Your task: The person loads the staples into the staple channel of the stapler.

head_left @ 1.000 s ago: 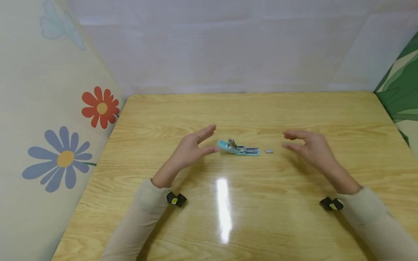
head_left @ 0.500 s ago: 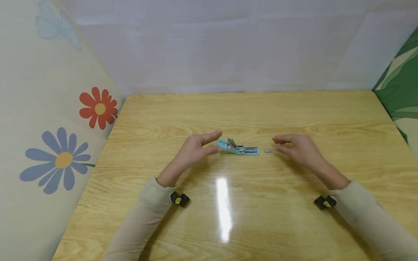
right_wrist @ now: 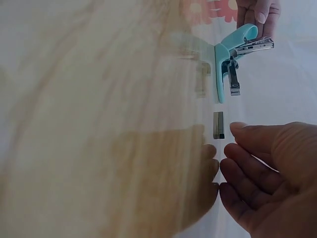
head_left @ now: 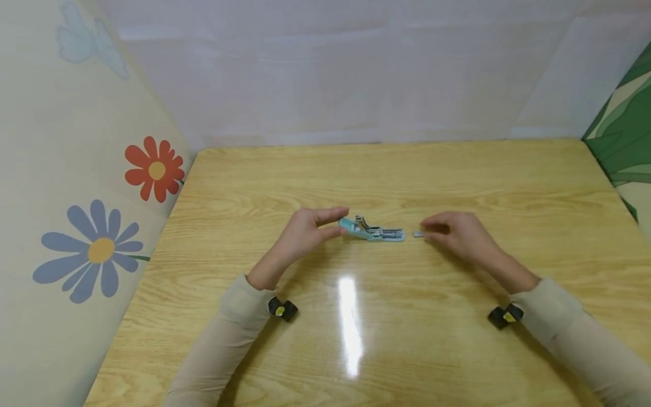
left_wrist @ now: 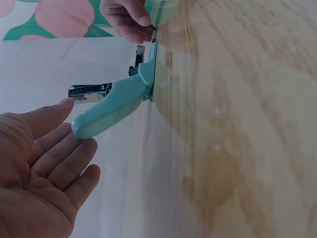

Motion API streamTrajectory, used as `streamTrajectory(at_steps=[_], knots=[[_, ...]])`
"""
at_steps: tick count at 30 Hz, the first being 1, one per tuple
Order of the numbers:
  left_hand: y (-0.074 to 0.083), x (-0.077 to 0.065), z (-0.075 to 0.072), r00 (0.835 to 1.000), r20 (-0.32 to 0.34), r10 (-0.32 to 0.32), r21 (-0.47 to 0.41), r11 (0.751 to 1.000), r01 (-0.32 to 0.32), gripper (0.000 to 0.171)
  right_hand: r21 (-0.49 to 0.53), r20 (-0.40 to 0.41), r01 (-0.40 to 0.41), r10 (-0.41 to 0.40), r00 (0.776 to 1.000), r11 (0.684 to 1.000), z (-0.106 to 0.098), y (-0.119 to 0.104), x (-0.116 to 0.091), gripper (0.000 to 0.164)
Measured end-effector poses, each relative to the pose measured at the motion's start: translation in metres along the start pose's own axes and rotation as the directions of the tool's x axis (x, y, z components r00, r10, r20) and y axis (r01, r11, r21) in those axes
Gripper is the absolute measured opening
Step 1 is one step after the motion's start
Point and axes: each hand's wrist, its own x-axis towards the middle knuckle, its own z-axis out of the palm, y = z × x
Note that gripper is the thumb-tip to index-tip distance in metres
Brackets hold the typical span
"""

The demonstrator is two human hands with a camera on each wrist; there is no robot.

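A mint-green stapler (head_left: 386, 234) lies opened out on the table, its metal parts exposed and its handle tilted up to the left. My left hand (head_left: 303, 230) has thumb and fingers spread around the handle's end; in the left wrist view the thumb tip is right at the metal arm and the fingers lie below the handle. A short strip of staples (right_wrist: 218, 125) sits just beyond the stapler's right end. My right hand (head_left: 460, 232) is beside that strip, thumb and fingertips right at its end, with a small gap showing in the right wrist view.
The glossy wood-grain table (head_left: 407, 328) carries a bright light reflection near its front. A white cloth backdrop (head_left: 356, 79) rises behind it. At the left stands a panel (head_left: 30, 169) with painted flowers, and a green leaf-patterned panel (head_left: 633, 124) is at the right.
My right hand has moved left to the strip of staples, its thumb and fingers drawing closer together. The left hand has come slightly right, up to the stapler's handle.
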Motion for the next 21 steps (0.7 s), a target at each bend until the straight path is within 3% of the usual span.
streamTrajectory(at_steps=[21], knots=[[-0.0027,0.0028,0.0022,1.0,0.03,-0.006,0.041,0.999,0.005,0.043,-0.059,0.016,0.042,-0.041,0.999,0.997,0.0029,0.0002,0.0029,0.019]])
